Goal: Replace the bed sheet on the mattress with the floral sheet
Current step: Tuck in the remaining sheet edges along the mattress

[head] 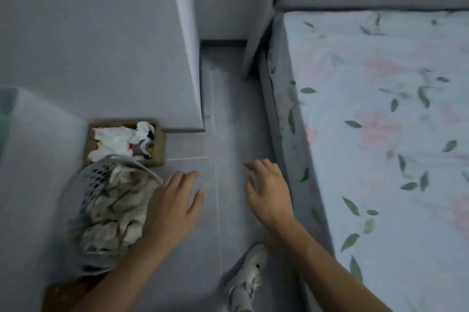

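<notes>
The floral sheet (380,134), white with pink flowers and green leaves, lies flat over the mattress (281,118) on the right. A crumpled beige sheet (114,212) fills a grey perforated laundry basket (83,184) at lower left. My left hand (175,200) hovers beside the basket's right rim, fingers relaxed and holding nothing. My right hand (269,192) hangs over the floor just left of the mattress side, fingers spread and empty.
A brown box (160,144) with white cloths sits behind the basket against a grey cabinet (101,45). A narrow strip of grey tiled floor (228,121) runs between cabinet and bed. My foot in a white shoe (248,273) stands on it.
</notes>
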Tool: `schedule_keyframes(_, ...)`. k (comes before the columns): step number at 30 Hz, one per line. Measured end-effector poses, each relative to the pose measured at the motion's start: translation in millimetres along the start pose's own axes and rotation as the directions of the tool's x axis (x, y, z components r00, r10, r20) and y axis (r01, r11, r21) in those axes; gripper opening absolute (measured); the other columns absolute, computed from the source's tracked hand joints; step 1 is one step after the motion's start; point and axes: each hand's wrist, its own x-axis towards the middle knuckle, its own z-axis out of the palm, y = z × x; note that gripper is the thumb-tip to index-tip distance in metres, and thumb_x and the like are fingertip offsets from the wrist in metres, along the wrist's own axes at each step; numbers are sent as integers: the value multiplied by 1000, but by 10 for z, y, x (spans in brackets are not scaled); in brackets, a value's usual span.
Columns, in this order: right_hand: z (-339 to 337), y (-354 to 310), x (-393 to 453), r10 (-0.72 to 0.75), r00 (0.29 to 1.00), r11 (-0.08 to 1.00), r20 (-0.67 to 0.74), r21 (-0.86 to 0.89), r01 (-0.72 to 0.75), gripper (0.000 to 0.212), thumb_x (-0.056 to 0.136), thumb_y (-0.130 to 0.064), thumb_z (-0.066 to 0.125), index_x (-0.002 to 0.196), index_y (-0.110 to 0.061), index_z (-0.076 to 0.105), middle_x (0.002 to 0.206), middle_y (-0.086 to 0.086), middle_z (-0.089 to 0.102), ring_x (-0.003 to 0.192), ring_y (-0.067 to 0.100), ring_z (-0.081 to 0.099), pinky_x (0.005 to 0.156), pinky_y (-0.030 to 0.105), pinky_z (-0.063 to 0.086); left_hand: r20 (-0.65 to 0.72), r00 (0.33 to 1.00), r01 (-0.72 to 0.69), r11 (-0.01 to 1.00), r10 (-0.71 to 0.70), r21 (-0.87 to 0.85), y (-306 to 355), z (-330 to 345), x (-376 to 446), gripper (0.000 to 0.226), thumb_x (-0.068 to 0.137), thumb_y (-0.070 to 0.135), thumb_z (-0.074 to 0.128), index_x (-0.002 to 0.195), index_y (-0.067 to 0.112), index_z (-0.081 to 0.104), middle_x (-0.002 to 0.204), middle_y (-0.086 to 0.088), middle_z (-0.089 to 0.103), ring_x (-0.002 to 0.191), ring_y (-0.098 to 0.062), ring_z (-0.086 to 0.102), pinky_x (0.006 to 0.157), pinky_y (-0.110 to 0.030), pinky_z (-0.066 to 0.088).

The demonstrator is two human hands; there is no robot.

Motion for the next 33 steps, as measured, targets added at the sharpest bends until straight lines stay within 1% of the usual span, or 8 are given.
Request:
schedule_keyframes(3, -571, 613, 346, 42, 999, 993, 25, -107, -40, 38, 85, -25, 56, 121, -17, 63, 112, 4, 58, 103, 30, 53, 88, 42, 50, 52, 997, -50, 999, 50, 13, 649, 287, 588, 43, 98, 43, 41, 127, 17, 58, 112, -6, 64, 102, -31, 62, 77, -47, 57)
schedule_keyframes(5, -857, 948, 602, 66, 997, 984, 42, -171, -58, 37, 88, -25, 60, 124, -19, 61, 116, 4, 57, 107, 30, 52, 88, 45, 52, 85, 994, -71, 997, 68, 31, 987, 433, 967, 44, 97, 44, 40, 128, 17, 59, 110, -6, 63, 101, -32, 62, 75, -46, 56)
schedule_keyframes(9, -1182, 1309, 1177, 82, 996, 974, 37, -216, -72, 38, 95, -28, 59, 133, -21, 58, 128, 1, 56, 116, 25, 50, 93, 43, 53, 113, 990, -98, 992, 89, 77, 1366, 544, 1694, 47, 96, 46, 40, 125, 16, 62, 107, -6, 65, 99, -32, 64, 72, -44, 57)
schedule_keyframes(16, -1164, 1722, 2745, 70, 992, 950, 102, -309, -35, 45, 95, -28, 60, 140, -24, 54, 141, -1, 54, 126, 26, 48, 95, 44, 54, 171, 982, -98, 992, 83, 79, 1295, 832, 3294, 42, 103, 45, 43, 135, 20, 57, 119, -1, 64, 110, -25, 62, 82, -42, 55)
schedule_keyframes(22, -1089, 1903, 4340, -37, 964, 880, 265, -447, 157, 55, 94, -28, 59, 148, -26, 46, 156, 2, 43, 140, 30, 38, 100, 49, 48, 221, 972, -92, 994, 75, 67, 1132, 1004, 4684, 44, 103, 40, 45, 139, 17, 55, 122, -6, 65, 114, -30, 60, 88, -45, 54)
schedule_keyframes(25, -1093, 1962, 4946, -58, 953, 848, 298, -489, 205, 58, 93, -26, 60, 149, -25, 45, 157, 4, 41, 141, 32, 36, 99, 51, 48, 231, 971, -70, 997, 63, 22, 1200, 1068, 5122, 43, 104, 39, 48, 142, 18, 53, 127, -6, 63, 117, -30, 60, 91, -43, 51)
schedule_keyframes(27, -1111, 2035, 5309, -53, 948, 831, 313, -512, 216, 60, 92, -25, 61, 150, -25, 45, 156, 6, 40, 141, 34, 36, 100, 52, 47, 239, 971, -6, 998, 19, -55, 1315, 1137, 5376, 40, 105, 40, 48, 140, 20, 55, 128, -6, 63, 116, -30, 61, 90, -43, 52)
schedule_keyframes(33, -1236, 2228, 6172, -63, 937, 805, 342, -537, 251, 64, 90, -22, 63, 150, -23, 41, 153, 6, 40, 138, 35, 37, 102, 54, 49, 301, 952, 135, 955, -51, -266, 1673, 1315, 6143, 34, 105, 47, 48, 117, 17, 58, 116, -7, 65, 102, -33, 63, 82, -43, 53)
